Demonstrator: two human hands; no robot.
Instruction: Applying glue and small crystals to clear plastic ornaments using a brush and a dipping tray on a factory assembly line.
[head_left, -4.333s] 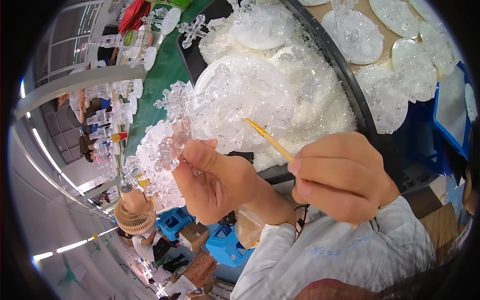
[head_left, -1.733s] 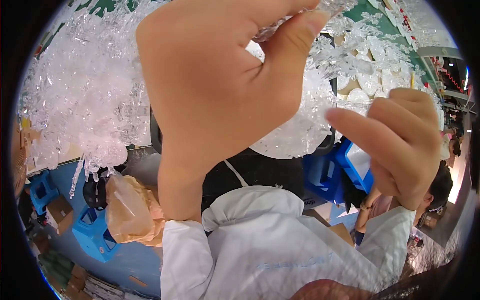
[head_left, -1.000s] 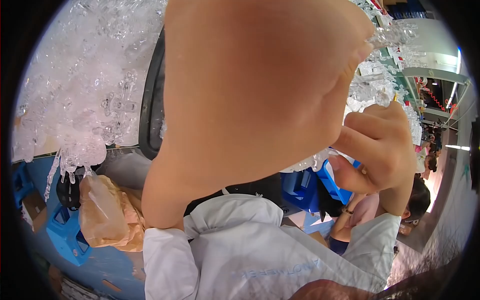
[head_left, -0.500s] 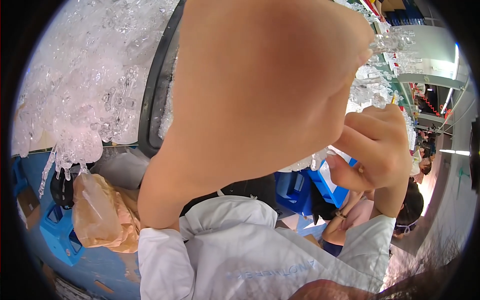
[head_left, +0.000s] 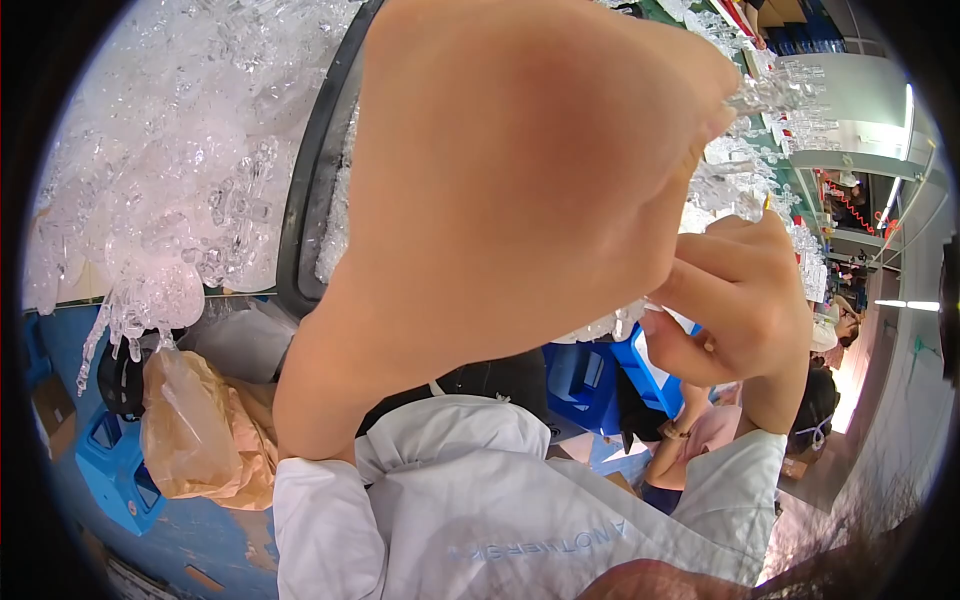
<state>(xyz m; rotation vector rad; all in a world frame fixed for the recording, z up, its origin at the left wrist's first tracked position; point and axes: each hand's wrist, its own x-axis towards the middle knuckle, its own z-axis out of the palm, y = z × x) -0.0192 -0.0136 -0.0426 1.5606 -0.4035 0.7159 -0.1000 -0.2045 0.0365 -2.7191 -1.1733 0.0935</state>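
At twelve o'clock is the left hand (head_left: 545, 170). A clear, bumpy heap (head_left: 150, 150) sits at ten, the right hand (head_left: 735, 290) at three. A black tray (head_left: 310, 180) shows its rim at ten too. The left fingers pinch a clear piece (head_left: 772, 92) at two. The curled right fingers hold a yellow stick (head_left: 767, 201), just above three.

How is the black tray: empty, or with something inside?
Not empty: white grains lie inside the black tray, along its left side. How full, I cannot tell; the left hand hides most of it.
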